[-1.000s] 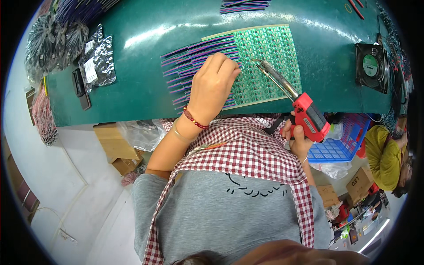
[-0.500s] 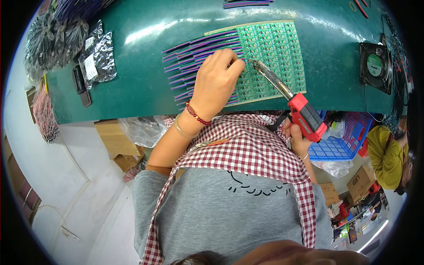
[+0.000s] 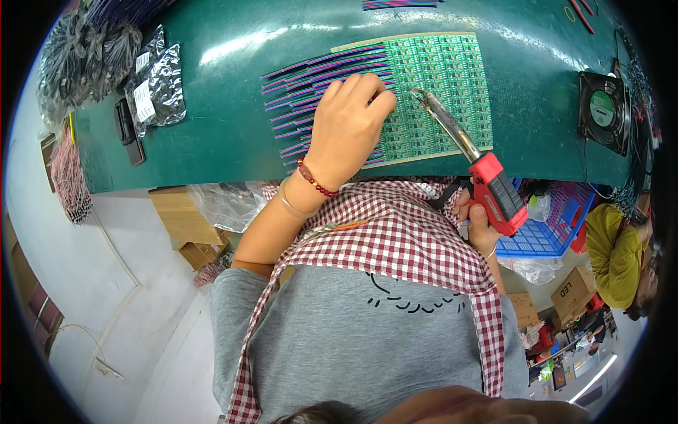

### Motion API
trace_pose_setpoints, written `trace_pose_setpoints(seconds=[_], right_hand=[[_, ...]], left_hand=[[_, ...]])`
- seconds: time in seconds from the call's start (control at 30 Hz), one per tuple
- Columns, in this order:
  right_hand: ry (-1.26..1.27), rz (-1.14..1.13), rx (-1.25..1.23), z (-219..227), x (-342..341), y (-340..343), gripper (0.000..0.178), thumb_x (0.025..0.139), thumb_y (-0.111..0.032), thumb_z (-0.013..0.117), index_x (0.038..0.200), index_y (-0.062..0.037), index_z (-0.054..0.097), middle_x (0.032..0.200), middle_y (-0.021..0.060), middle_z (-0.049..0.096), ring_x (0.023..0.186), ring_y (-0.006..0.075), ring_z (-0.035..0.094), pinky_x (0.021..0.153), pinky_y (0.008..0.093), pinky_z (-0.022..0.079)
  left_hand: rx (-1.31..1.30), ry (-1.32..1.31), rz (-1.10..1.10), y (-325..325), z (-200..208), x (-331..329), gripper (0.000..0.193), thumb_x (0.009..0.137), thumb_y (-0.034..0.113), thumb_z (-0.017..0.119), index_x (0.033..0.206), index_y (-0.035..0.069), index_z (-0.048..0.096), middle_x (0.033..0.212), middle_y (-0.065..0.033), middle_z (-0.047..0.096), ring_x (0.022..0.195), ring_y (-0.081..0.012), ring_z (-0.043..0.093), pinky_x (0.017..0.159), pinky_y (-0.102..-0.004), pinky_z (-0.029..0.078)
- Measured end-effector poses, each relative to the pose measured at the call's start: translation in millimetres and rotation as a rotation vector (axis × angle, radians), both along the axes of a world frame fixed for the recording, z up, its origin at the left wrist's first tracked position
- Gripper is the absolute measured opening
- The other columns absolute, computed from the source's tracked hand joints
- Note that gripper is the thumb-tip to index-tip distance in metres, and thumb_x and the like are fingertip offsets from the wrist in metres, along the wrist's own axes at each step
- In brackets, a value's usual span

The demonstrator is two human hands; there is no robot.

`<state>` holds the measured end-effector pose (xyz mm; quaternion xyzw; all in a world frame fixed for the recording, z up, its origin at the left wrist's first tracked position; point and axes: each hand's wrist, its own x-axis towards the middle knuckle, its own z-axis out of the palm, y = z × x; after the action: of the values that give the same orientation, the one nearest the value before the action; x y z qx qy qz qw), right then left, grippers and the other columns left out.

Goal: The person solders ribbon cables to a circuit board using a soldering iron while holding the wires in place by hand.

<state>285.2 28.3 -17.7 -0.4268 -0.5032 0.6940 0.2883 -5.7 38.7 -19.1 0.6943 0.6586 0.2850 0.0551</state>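
Observation:
My left hand (image 3: 351, 116) is closed, fingers bent down over a row of thin multicoloured wires (image 3: 289, 106) at the left part of a green circuit board panel (image 3: 445, 92). Its fingertips are hidden, so what they pinch does not show. In my right hand (image 3: 478, 222), low by the table's front edge, is a soldering iron (image 3: 487, 180) with a red and black handle. The iron's metal shaft slants up and left across the panel. Its tip is just right of my left hand, apart from the fingers.
On the green table (image 3: 212, 134), a black fan (image 3: 604, 109) stands at the right and more wires (image 3: 402, 4) lie at the far edge. Plastic bags (image 3: 155, 88) and a dark phone-like object (image 3: 129, 134) lie left. A blue basket (image 3: 547, 230) sits below the edge; a person in yellow (image 3: 613, 251) is at the right.
The soldering iron has drawn a little to the right, its tip now farther from my left hand. My left hand has barely shifted; its thumb side looks slightly more spread.

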Motion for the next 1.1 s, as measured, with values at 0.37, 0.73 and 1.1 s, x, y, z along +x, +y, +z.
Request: trace_pose_setpoints(seconds=[0.37, 0.73, 1.1], right_hand=[[-0.189, 0.032, 0.216, -5, -2, 0, 0.025, 0.086, -0.023, 0.068, 0.087, 0.0016, 0.067, 0.073, 0.0075, 0.064, 0.065, 0.0168, 0.06, 0.06, 0.0296, 0.048], [-0.281, 0.08, 0.276, -10, 3, 1, 0.024, 0.084, -0.023, 0.068, 0.09, 0.0001, 0.067, 0.078, 0.0084, 0.064, 0.067, 0.0196, 0.062, 0.061, 0.0303, 0.048], [-0.265, 0.038, 0.256, -4, -1, 0, 0.022, 0.081, -0.02, 0.069, 0.091, 0.0002, 0.067, 0.079, 0.0099, 0.064, 0.066, 0.0209, 0.063, 0.061, 0.0307, 0.049]], left_hand=[[-0.01, 0.027, -0.003, 0, 3, 0, 0.012, 0.073, 0.006, 0.069, 0.081, 0.009, 0.061, 0.081, -0.0027, 0.056, 0.075, -0.0207, 0.055, 0.066, -0.0332, 0.04], [-0.052, 0.051, -0.015, 2, 6, -2, 0.012, 0.073, 0.006, 0.07, 0.08, 0.009, 0.061, 0.082, -0.0019, 0.056, 0.077, -0.02, 0.056, 0.067, -0.0331, 0.04], [-0.051, 0.052, -0.025, 2, 8, -4, 0.01, 0.074, 0.007, 0.07, 0.081, 0.009, 0.062, 0.082, -0.0017, 0.056, 0.078, -0.0196, 0.056, 0.068, -0.0329, 0.04]])
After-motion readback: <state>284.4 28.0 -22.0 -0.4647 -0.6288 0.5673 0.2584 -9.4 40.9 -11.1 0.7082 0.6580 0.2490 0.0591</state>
